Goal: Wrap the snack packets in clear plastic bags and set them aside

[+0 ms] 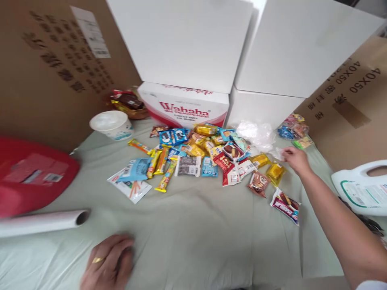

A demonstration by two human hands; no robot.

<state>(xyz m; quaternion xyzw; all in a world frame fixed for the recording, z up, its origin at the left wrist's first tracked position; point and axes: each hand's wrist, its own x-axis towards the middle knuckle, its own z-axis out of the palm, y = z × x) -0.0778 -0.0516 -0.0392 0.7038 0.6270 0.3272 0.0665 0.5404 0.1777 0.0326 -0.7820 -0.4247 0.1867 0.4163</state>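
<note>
Pinching clear plastic (256,133), the right hand (294,158) is risking snagging snack packets (227,168) if tugging; the left hand (109,259) is curling loosely, contents hidden.

"What can you read?"
"'Wahaha', in red, on the white carton (187,108) at the worktop's (193,233) back edge."
"Any numbers?"
"'40X50', twice, on the brown box (341,102) by the right edge."
"And the snack wrappers (231,171)?"
"Their print is too small or blurred to tell."
</note>
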